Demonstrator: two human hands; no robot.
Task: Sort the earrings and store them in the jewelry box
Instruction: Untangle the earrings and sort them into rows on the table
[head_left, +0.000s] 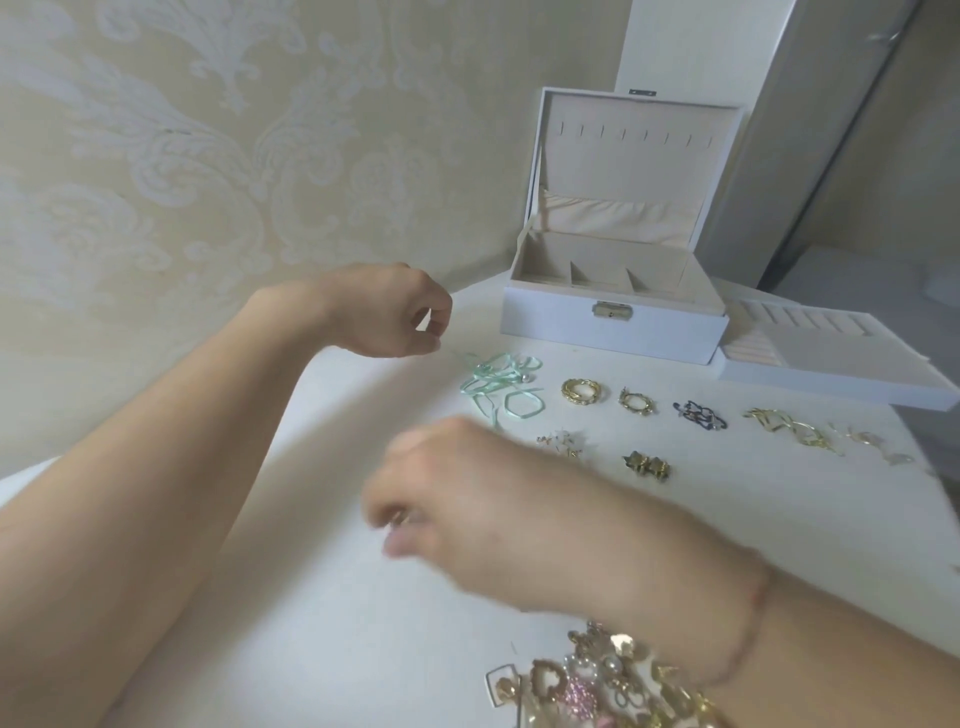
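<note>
Two hands hover over the worktop. The right hand, blurred, has its fingers pinched on something small and gold, away from the mixed earring pile. The left hand, fingers curled together and apparently empty, is nearer the mint earrings and the open jewelry box beyond.

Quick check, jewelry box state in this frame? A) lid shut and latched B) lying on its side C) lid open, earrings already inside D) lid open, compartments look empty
D: the jewelry box stands upright with its lid raised, and the visible compartments hold nothing; the sorted earrings lie on the table in front.
</note>
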